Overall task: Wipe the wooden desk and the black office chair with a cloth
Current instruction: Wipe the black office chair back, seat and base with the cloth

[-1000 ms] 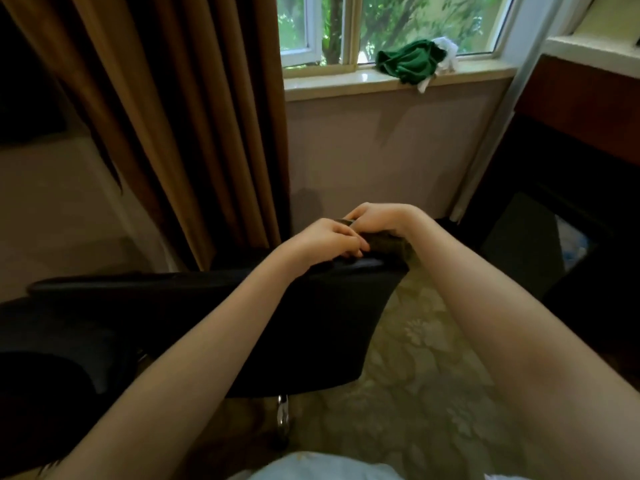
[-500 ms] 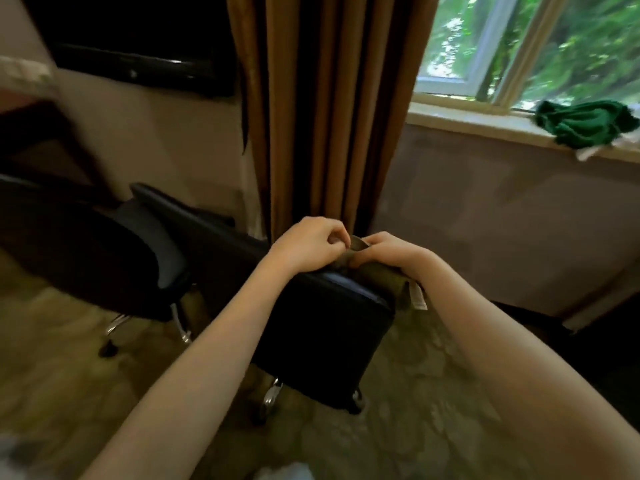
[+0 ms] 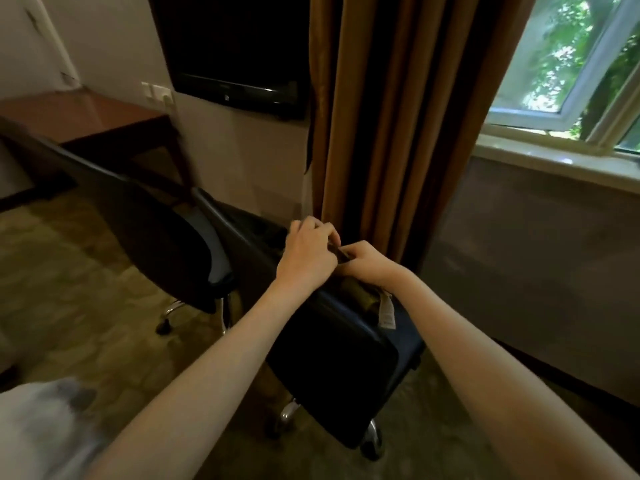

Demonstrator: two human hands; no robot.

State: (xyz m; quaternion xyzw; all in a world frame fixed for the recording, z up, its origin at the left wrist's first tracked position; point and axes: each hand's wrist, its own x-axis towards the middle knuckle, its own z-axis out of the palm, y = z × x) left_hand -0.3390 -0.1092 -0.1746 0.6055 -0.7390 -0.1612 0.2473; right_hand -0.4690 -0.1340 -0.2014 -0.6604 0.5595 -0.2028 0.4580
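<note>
You're at the chair back, both hands working the cloth (image 3: 360, 296).
Your left hand (image 3: 306, 254) and right hand (image 3: 367, 263) have their fingers curled onto the olive cloth, bunched on the top edge of the black office chair (image 3: 332, 362). I'd call the chair wipe underway, not finished. The wooden bench (image 3: 79, 116) sits well apart at far left, and I can't tell if it's wiped.
</note>
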